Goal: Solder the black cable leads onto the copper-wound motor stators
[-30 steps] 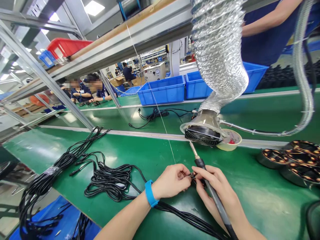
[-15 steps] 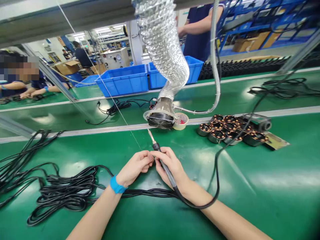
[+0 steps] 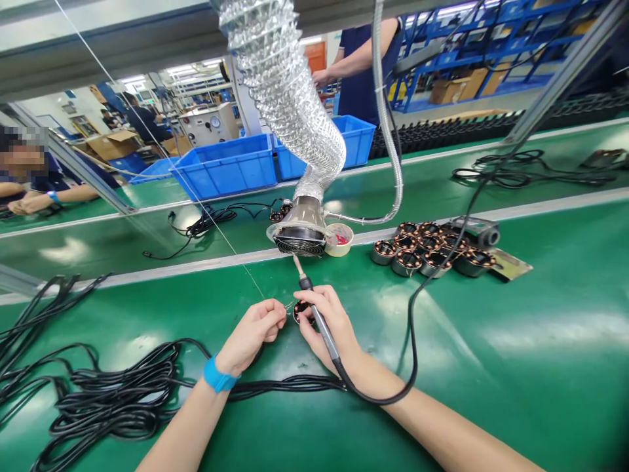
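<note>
My right hand (image 3: 331, 324) holds a soldering iron (image 3: 323, 328), its tip pointing up and away toward the fan of the fume duct (image 3: 301, 239). The same hand's fingers also touch a small copper-wound stator ring (image 3: 297, 309) on the green surface. Just left of the ring, my left hand (image 3: 258, 328), with a blue band on the wrist, pinches thin wire ends (image 3: 287, 306). A thin solder strand (image 3: 226, 239) slants down toward this hand. Black cables (image 3: 289, 385) pass beneath both wrists.
Several stators (image 3: 407, 263) stand at the right, beside a metal holder (image 3: 476, 231). A tape roll (image 3: 339, 240) sits near the duct. Coiled black cables (image 3: 113, 387) lie at left. Blue bins (image 3: 230, 167) and other people are beyond the rail.
The hands have drawn slightly apart, and the stator ring between them shows more clearly. The camera view has shifted, moving most of the scene leftward.
</note>
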`<state>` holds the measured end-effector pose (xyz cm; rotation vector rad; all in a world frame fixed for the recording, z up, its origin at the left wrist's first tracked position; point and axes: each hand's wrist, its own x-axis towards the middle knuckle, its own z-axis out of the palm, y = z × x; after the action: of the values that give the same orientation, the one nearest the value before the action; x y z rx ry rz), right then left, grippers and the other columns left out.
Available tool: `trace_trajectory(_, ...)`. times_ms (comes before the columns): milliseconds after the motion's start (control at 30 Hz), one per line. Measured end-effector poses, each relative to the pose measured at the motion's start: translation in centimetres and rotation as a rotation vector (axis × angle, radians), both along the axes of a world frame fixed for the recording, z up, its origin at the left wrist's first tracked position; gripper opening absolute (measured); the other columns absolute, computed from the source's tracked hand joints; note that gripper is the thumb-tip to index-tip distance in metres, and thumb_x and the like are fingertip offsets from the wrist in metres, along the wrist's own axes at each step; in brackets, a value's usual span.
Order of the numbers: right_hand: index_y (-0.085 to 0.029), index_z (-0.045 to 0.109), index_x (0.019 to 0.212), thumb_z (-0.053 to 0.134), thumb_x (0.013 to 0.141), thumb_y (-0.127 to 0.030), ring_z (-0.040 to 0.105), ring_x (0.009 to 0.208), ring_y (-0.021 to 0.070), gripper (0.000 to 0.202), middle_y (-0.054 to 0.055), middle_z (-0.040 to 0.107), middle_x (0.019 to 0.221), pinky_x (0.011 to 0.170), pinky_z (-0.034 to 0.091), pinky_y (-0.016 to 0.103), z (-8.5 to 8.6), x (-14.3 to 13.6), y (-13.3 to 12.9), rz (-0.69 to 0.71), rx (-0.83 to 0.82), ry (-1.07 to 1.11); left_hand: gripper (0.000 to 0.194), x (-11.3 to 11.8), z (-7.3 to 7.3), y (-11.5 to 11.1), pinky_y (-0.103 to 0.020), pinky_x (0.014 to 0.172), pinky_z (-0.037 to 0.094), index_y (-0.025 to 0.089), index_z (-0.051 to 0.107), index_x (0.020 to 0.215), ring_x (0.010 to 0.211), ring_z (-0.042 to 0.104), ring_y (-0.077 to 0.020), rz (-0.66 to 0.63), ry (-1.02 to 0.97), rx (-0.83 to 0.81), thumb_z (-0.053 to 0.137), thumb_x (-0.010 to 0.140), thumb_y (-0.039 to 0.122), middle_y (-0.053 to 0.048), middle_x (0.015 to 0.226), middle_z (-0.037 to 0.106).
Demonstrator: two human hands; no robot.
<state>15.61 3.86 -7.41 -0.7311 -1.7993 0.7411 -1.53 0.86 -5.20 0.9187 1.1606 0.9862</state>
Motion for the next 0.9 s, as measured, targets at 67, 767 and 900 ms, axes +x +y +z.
trace_trajectory(67, -0.026, 0.056, 0.120, 0.052, 0.083, -0.004, 0.061, 0.075, 0.0105, 0.044, 0.004, 0.048, 0.104, 0.074, 0.056, 0.026, 0.0, 0.0, -0.1, -0.071, -0.012, -0.020, 0.028, 0.1, 0.0, 0.0, -0.022, 0.045, 0.010, 0.014, 0.053, 0.076, 0.047, 0.020, -0.0029, -0.001, 0.021, 0.006, 0.064, 0.085, 0.038, 0.005, 0.065, 0.044)
trace_trajectory(767, -0.019, 0.063, 0.088, 0.053, 0.086, -0.010, 0.061, 0.060, 0.0119, 0.013, 0.000, 0.069, 0.073, 0.061, 0.046, 0.027, 2.6, 2.9, -1.5, -0.161, 0.270, 0.109, 0.029, 0.9, 0.3, -0.5, -0.023, 0.046, 0.011, 0.015, 0.050, 0.076, 0.048, 0.019, -0.0036, -0.009, 0.105, -0.002, 0.060, 0.088, 0.040, 0.005, 0.065, 0.043)
trace_trajectory(900, -0.017, 0.063, 0.082, 0.051, 0.083, -0.010, 0.057, 0.051, 0.0113, 0.014, 0.000, 0.067, 0.064, 0.055, 0.042, 0.027, 2.7, 3.0, -2.0, -0.083, 0.318, 0.128, 0.029, 1.2, 0.5, -0.7, -0.022, 0.046, 0.012, 0.014, 0.050, 0.076, 0.048, 0.020, -0.0033, 0.022, 0.143, 0.024, 0.058, 0.089, 0.040, 0.005, 0.066, 0.043)
